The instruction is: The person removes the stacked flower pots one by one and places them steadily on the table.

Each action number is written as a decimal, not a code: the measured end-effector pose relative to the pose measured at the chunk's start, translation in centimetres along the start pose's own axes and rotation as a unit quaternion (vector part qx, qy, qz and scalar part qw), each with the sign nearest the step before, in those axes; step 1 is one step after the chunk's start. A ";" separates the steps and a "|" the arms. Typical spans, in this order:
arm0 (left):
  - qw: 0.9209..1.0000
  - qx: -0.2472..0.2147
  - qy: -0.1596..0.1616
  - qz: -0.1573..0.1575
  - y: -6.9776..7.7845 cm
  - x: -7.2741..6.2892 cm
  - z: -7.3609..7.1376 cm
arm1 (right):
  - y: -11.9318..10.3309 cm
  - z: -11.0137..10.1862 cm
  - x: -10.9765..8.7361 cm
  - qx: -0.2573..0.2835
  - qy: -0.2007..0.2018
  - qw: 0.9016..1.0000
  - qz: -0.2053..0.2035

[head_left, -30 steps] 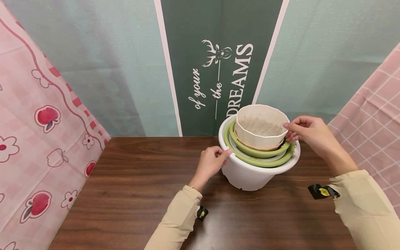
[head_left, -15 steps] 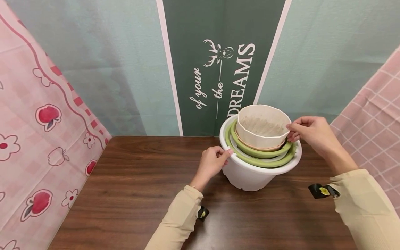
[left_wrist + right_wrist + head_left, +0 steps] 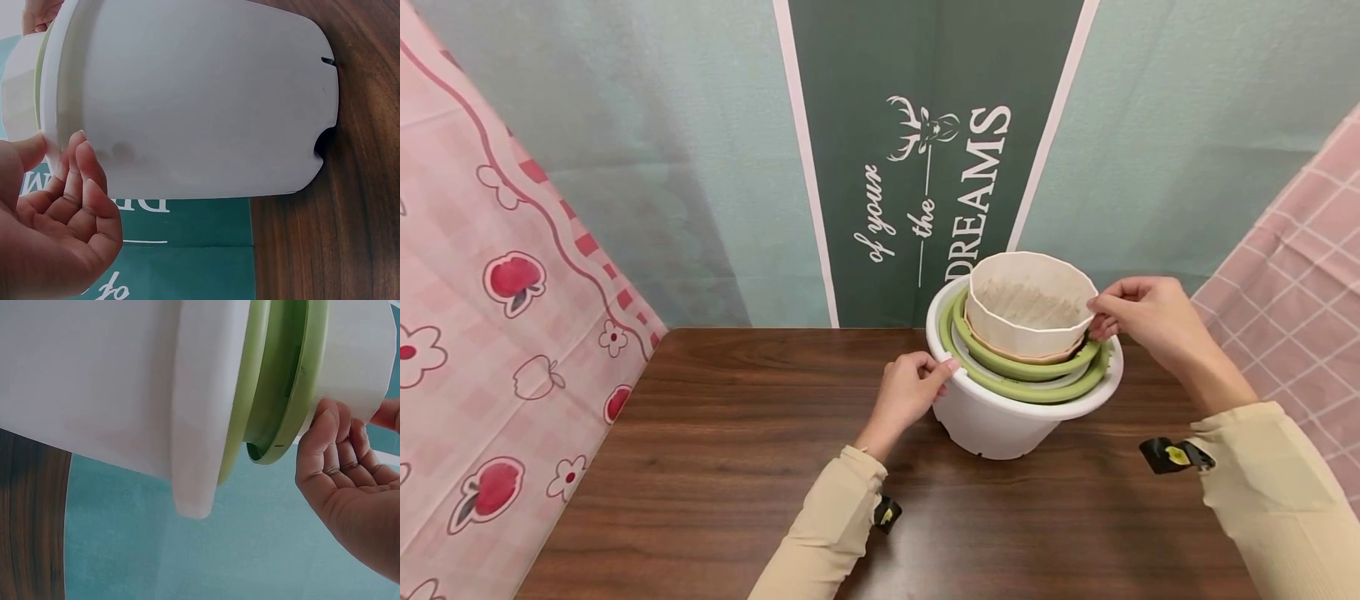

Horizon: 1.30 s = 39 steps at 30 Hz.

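Observation:
A large white flowerpot [image 3: 992, 425] stands upright on the table, with green-rimmed pots [image 3: 1033, 390] nested inside it. Topmost in the stack is a cream, many-sided flowerpot [image 3: 1026, 333], its inner wall stained brown. My right hand [image 3: 1153, 321] pinches the cream pot's right rim between thumb and fingers; the right wrist view shows the fingers against its outer wall. My left hand [image 3: 910, 392] pinches the big white pot's rim at the front left. In the left wrist view, the left thumb lies on that rim and the fingers curl below it.
The brown wooden table [image 3: 737, 467] extends to the left and front of the pots. Close behind hangs a green and teal curtain [image 3: 880, 167]. Pink cloths hang at the left [image 3: 497, 333] and right [image 3: 1300, 300] sides.

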<state>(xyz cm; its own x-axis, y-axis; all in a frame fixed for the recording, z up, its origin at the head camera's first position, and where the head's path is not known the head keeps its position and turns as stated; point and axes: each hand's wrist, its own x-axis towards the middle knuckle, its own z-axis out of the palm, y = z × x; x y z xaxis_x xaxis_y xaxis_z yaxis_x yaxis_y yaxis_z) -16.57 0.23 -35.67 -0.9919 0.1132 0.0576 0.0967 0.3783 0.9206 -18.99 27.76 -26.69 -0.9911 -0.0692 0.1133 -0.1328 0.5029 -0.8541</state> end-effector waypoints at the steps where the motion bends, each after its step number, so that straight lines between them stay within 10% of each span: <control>1: 1.000 0.001 0.000 0.001 0.0 0.0 0.0 | 0.0 0.0 0.0 0.001 0.000 1.000 0.002; 8: 1.000 -0.003 0.006 0.014 0.0 -0.2 0.1 | 0.1 -0.5 -0.1 0.080 -0.028 0.996 0.034; 15: 1.000 -0.004 0.004 0.021 -0.1 -0.2 0.0 | 0.1 -0.5 0.0 0.232 -0.064 0.968 0.068; 39: 1.000 -0.008 0.002 0.017 -0.2 -0.3 0.0 | 0.4 -0.1 0.1 0.178 -0.048 0.982 0.046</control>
<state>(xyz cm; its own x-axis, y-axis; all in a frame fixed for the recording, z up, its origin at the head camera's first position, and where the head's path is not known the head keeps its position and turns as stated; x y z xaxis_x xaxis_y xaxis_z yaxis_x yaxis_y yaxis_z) -16.30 0.13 -35.89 -0.9884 0.1221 0.0899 0.1284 0.3587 0.9246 -19.10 28.05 -26.94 -0.9918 -0.1280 -0.0066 -0.0166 0.1794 -0.9836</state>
